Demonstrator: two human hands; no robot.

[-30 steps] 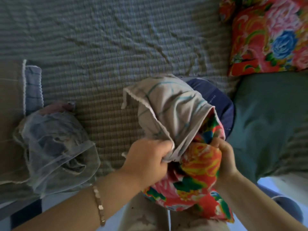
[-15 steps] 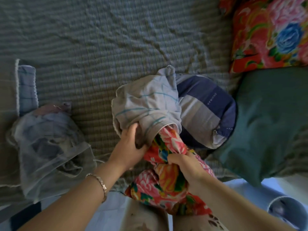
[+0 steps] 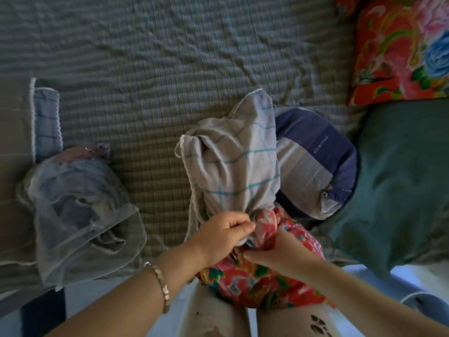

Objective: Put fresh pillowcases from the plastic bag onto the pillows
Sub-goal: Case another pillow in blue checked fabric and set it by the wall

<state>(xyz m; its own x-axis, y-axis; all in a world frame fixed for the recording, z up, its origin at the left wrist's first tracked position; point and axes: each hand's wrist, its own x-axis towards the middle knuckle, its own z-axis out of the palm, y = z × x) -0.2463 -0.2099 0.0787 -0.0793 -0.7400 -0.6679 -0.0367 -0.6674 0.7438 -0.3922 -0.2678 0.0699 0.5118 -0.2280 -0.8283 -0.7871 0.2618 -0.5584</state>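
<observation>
Looking down at the near edge of a bed [image 3: 145,69]. Grasping the bunched mouth of a grey checked pillowcase [image 3: 233,166] in the left hand [image 3: 226,229]; pinching the floral pillow [image 3: 262,285] just beneath with the right hand [image 3: 274,251], fingertips possibly tucked into folds. Early in the task: most of that pillow outside the case, bulging over the knees. Plastic bag [image 3: 80,215] at left, holding more cloth. Second floral pillow [image 3: 401,45] far right, not yet covered.

striped pillow [image 3: 314,164] bears upside-down lettering, maybe "shuibao".
</observation>
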